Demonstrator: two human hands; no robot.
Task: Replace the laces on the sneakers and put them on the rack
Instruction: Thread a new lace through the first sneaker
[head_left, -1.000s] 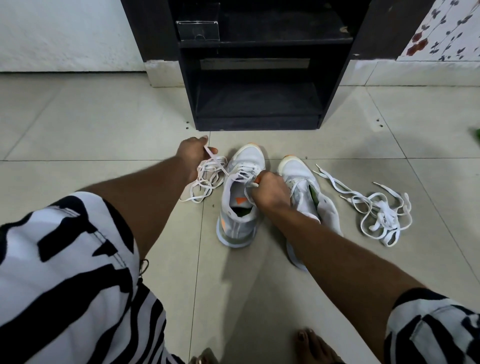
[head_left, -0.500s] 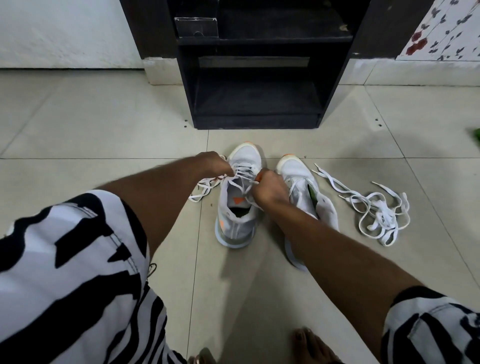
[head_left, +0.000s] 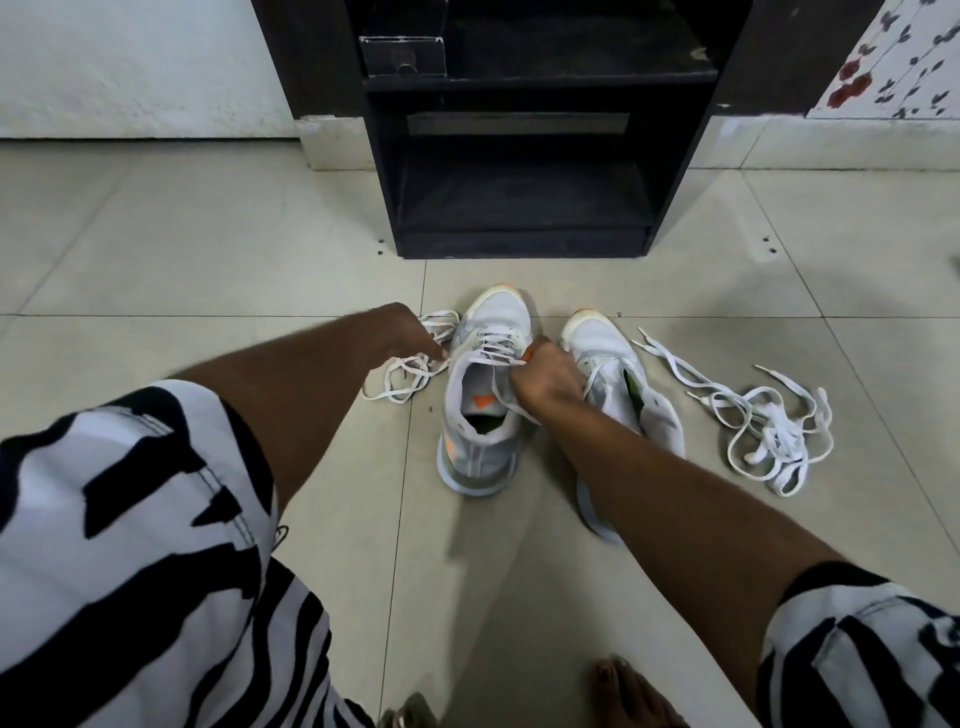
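Two white-grey sneakers with orange accents lie on the tiled floor. The left sneaker (head_left: 480, 415) stands upright with a white lace (head_left: 491, 348) partly threaded through its eyelets. My left hand (head_left: 405, 332) pinches this lace at the shoe's left side; its loose end (head_left: 400, 376) trails on the floor. My right hand (head_left: 543, 376) grips the lace at the shoe's right eyelets. The right sneaker (head_left: 631, 395) lies tipped over, partly hidden by my right forearm. A pile of loose white laces (head_left: 769, 426) lies to its right.
A dark open rack (head_left: 522, 171) with two shelves stands against the wall just beyond the sneakers. A small clear box (head_left: 402, 54) sits on its upper shelf. My bare foot (head_left: 631, 693) is at the bottom edge. Tiled floor spreads on all sides.
My left hand moved right, from the loose lace bundle to the left sneaker's side, drawing the lace with it. My right hand stayed at the eyelets.
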